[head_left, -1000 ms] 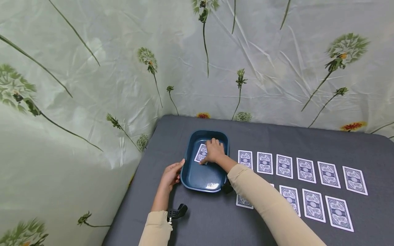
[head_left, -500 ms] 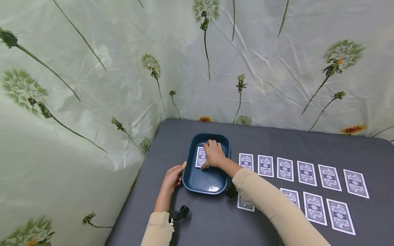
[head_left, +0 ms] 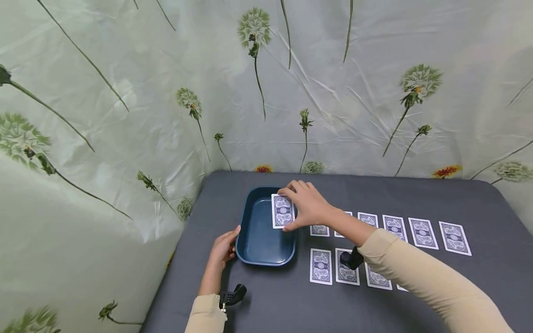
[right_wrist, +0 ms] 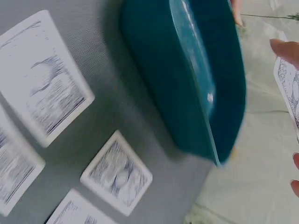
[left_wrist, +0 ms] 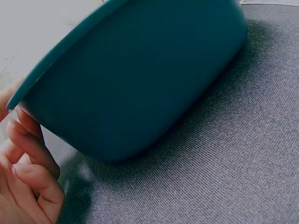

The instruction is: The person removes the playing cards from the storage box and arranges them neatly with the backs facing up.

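Observation:
My right hand (head_left: 309,203) holds a playing card (head_left: 283,212) by its edges, blue patterned back up, over the right side of a dark blue tray (head_left: 266,249). The bare tray floor shows below it. In the right wrist view the thumb (right_wrist: 286,50) and the card (right_wrist: 288,84) appear at the right edge, beyond the tray wall (right_wrist: 154,79). My left hand (head_left: 223,247) grips the tray's left rim. The left wrist view shows that hand (left_wrist: 30,175) with fingers curled beneath the rim, against the tray's outer wall (left_wrist: 140,84).
Face-down cards lie in two rows right of the tray, including a front-row card (head_left: 321,267) and a far-right card (head_left: 455,237). My right forearm crosses above some of them. The table has a grey cloth (head_left: 283,300), and a flower-printed curtain (head_left: 341,115) hangs behind.
My right hand has lifted the playing card up from the tray floor and moved slightly right with it. My left hand stays at the tray's rim. The head view has shifted slightly.

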`<state>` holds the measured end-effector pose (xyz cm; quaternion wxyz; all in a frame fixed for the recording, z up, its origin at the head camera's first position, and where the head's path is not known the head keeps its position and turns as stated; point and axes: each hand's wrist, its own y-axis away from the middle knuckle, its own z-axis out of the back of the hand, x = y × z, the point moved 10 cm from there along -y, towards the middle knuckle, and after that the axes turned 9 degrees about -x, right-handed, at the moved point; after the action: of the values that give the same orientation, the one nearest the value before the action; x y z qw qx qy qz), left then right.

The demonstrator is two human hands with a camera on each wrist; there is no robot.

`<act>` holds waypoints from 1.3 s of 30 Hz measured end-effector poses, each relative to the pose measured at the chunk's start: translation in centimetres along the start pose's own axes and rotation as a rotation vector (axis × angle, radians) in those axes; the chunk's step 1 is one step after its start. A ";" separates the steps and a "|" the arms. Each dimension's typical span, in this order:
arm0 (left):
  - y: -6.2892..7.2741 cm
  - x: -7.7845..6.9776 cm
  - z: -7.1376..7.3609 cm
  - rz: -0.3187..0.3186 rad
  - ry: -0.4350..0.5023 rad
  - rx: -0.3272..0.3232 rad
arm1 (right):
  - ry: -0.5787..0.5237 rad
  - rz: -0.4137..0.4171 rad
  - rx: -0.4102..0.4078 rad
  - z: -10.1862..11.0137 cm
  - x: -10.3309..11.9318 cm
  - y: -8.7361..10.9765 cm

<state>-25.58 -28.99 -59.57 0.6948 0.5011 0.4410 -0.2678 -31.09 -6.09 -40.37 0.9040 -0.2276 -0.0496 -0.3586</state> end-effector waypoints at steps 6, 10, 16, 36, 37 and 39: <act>0.2 0.0 0.3 0.000 -0.011 -0.013 | 0.094 -0.017 -0.083 5.3 -2.5 5.1; 0.3 0.0 0.0 -0.009 -0.026 -0.006 | 0.148 -0.077 -0.117 8.6 -5.8 9.5; 0.2 0.3 -0.4 -0.001 -0.036 0.008 | 0.236 -0.205 -0.147 13.7 -10.9 14.7; 0.4 0.6 -0.7 0.055 -0.056 0.022 | 0.286 -0.254 -0.128 17.9 -17.8 29.4; 0.3 0.6 -0.8 0.054 -0.061 0.027 | 0.278 -0.271 -0.118 17.5 -18.3 30.6; 0.2 0.7 -1.0 0.052 -0.064 0.036 | 0.263 -0.319 -0.087 16.4 -19.2 32.8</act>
<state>-25.43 -27.92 -60.24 0.7061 0.5161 0.4003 -0.2737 -22.05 34.25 -42.93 0.8238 -0.2068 0.0490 -0.5254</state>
